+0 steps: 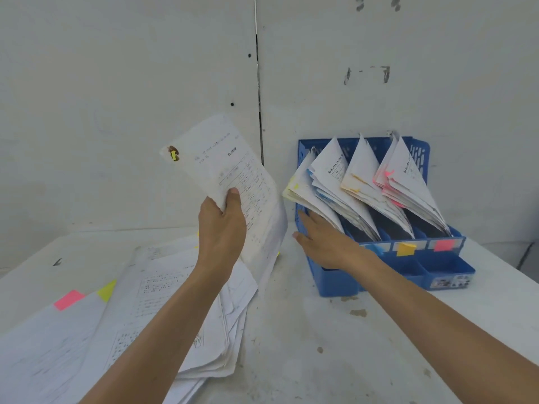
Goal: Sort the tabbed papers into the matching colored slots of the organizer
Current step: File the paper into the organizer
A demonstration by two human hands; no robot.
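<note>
A pale, stained surface (306,330) fills the lower view and meets a white wall. On its left half lies a loose pile of papers (175,301), white printed sheets fanned and overlapping, some crumpled at the edges. On the right, near the wall, stands the blue plastic organizer (335,281), with upright dividers and a low tray along its front. Four bundles of white sheets lean in its slots, corners pointing up: the yellow-tabbed bundle (303,193) in the leftmost slot, then the blue-tabbed bundle (329,182), the orange-tabbed bundle (364,173) and the pink-tabbed bundle (408,176) at the far right. Between pile and organizer, raised above the surface, is the held paper (233,158), a white sheet printed with a table, tilted and bowed. The left hand (221,228) has its grip clamped on the sheet's lower part, thumb on the printed face and fingers behind. The right hand (323,243) reaches to the organizer's left end, its grip apart, straight fingers laid against the foot of the yellow-tabbed bundle. On the pile, a pink tab (69,299) sits just beside a yellow tab (107,290). The organizer's front carries an orange label (406,248) and a pink label (444,245). The held paper's top corner bears a small yellow marker (173,154) on a brown smudge.
</note>
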